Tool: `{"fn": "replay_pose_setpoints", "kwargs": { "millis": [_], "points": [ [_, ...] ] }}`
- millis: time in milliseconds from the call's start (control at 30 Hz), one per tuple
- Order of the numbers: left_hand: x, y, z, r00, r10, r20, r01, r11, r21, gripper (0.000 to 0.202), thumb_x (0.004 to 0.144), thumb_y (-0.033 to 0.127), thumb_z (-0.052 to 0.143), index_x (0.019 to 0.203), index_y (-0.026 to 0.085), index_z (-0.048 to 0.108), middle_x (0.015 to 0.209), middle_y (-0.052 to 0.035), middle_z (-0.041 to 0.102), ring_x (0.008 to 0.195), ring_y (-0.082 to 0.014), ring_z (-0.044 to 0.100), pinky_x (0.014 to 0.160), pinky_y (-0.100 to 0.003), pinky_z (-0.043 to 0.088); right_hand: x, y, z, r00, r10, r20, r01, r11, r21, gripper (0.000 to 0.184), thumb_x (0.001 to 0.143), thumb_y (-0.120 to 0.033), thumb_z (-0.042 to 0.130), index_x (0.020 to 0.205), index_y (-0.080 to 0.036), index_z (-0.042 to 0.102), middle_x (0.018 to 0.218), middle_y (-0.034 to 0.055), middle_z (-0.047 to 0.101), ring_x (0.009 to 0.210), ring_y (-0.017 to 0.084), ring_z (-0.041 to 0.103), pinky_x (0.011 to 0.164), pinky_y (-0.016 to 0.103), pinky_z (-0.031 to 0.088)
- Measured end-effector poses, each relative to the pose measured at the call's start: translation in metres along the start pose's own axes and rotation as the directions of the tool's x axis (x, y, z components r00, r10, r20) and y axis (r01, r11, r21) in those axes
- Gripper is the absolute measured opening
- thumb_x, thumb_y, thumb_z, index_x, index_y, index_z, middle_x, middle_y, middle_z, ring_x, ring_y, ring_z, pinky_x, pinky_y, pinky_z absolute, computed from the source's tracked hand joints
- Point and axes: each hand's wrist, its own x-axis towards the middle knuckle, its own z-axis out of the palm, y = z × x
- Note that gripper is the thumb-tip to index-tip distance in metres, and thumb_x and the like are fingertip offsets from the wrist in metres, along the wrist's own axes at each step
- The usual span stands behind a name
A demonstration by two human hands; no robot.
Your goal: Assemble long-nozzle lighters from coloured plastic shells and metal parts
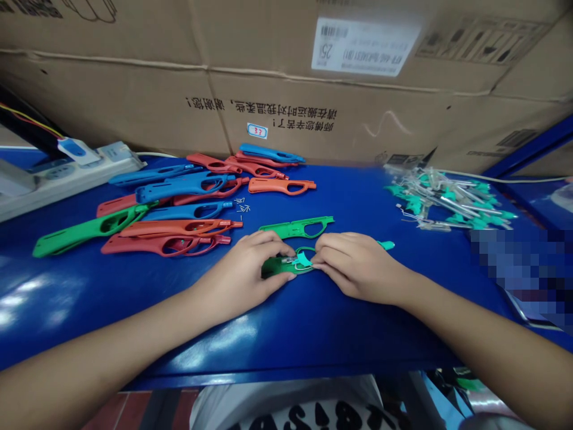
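My left hand grips a green lighter shell half by its handle end, thumb on the near side and fingers on the far side. My right hand is closed at the other end, pinching a lighter's inner assembly with a teal trigger that lies in the shell. A teal tip pokes out behind the right hand; the part between is hidden by the fingers. Just beyond both hands lies another green shell half, inner side up. Thin wires show beside the trigger.
Red, blue, orange and green lighter shells lie to the left, with small screws beside them. At the right is a heap of teal-and-metal inner assemblies. A power strip and a large cardboard box border the blue table.
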Motion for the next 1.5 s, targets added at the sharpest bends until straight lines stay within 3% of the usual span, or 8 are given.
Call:
{"fn": "replay_pose_setpoints", "kwargs": {
  "millis": [133, 400, 633, 1067, 1333, 1500],
  "points": [
    [0.0004, 0.0005, 0.0001, 1.000, 0.001, -0.005, -0.001, 1.000, -0.002, 0.020, 0.087, 0.024, 0.071, 0.107, 0.019, 0.069, 0.100, -0.0053, 0.066, 0.097, -0.0233, 0.063, 0.091, -0.043, 0.052, -0.0002, -0.0013, -0.0018, 1.000, 0.017, 0.024, -0.017, 1.000, 0.004, 0.025, 0.102, -0.019, 0.041, 0.096, -0.015, 0.066, 0.092, 0.0087, 0.067, 0.082, 0.018, 0.058, 0.071, 0.030, 0.042],
    [0.0009, 0.0023, -0.0004, 1.000, -0.019, -0.016, 0.019, 1.000, -0.004, 0.020, 0.086, 0.024, 0.072, 0.105, 0.019, 0.069, 0.100, -0.0052, 0.067, 0.096, -0.0233, 0.064, 0.089, -0.042, 0.053, -0.0017, -0.0006, -0.0019, 0.999, -0.030, 0.031, 0.034, 0.989, -0.143, 0.018, 0.095, -0.013, 0.049, 0.094, -0.014, 0.066, 0.096, 0.0082, 0.068, 0.080, 0.019, 0.056, 0.068, 0.032, 0.038],
    [0.0005, 0.0004, 0.0005, 1.000, 0.006, -0.012, -0.006, 1.000, 0.011, 0.021, 0.086, 0.024, 0.072, 0.106, 0.019, 0.069, 0.103, -0.0058, 0.068, 0.098, -0.0238, 0.063, 0.091, -0.043, 0.052, -0.0005, -0.0033, -0.0039, 0.997, -0.021, 0.074, 0.032, 0.989, -0.145, 0.016, 0.094, -0.012, 0.051, 0.096, -0.013, 0.067, 0.095, 0.0086, 0.067, 0.081, 0.021, 0.056, 0.069, 0.033, 0.038],
    [-0.0003, -0.0011, 0.0028, 0.999, 0.024, -0.042, -0.023, 1.000, 0.014, 0.021, 0.087, 0.023, 0.072, 0.107, 0.019, 0.069, 0.100, -0.0054, 0.067, 0.097, -0.0234, 0.064, 0.090, -0.043, 0.053, 0.0010, -0.0027, 0.0003, 1.000, -0.018, 0.025, 0.020, 0.998, -0.052, 0.024, 0.099, -0.012, 0.041, 0.095, -0.015, 0.065, 0.093, 0.0084, 0.067, 0.079, 0.018, 0.057, 0.068, 0.030, 0.041],
    [-0.0023, -0.0012, 0.0029, 0.996, 0.066, -0.053, -0.061, 0.995, 0.085, 0.022, 0.088, 0.025, 0.071, 0.108, 0.017, 0.068, 0.105, -0.0066, 0.069, 0.102, -0.0252, 0.064, 0.092, -0.044, 0.052, 0.0001, -0.0019, -0.0019, 0.991, -0.075, 0.107, 0.091, 0.983, -0.157, 0.025, 0.097, -0.010, 0.042, 0.103, -0.012, 0.067, 0.101, 0.0110, 0.068, 0.083, 0.021, 0.058, 0.068, 0.032, 0.039],
    [-0.0038, -0.0006, 0.0034, 0.994, 0.078, -0.073, -0.070, 0.992, 0.101, 0.026, 0.088, 0.025, 0.071, 0.112, 0.017, 0.065, 0.108, -0.0073, 0.070, 0.105, -0.0254, 0.063, 0.095, -0.044, 0.052, 0.0021, -0.0097, -0.0034, 0.990, -0.062, 0.123, 0.087, 0.974, -0.211, 0.028, 0.099, -0.011, 0.039, 0.097, -0.013, 0.067, 0.098, 0.0104, 0.067, 0.079, 0.021, 0.056, 0.065, 0.033, 0.035]
  ]
}}
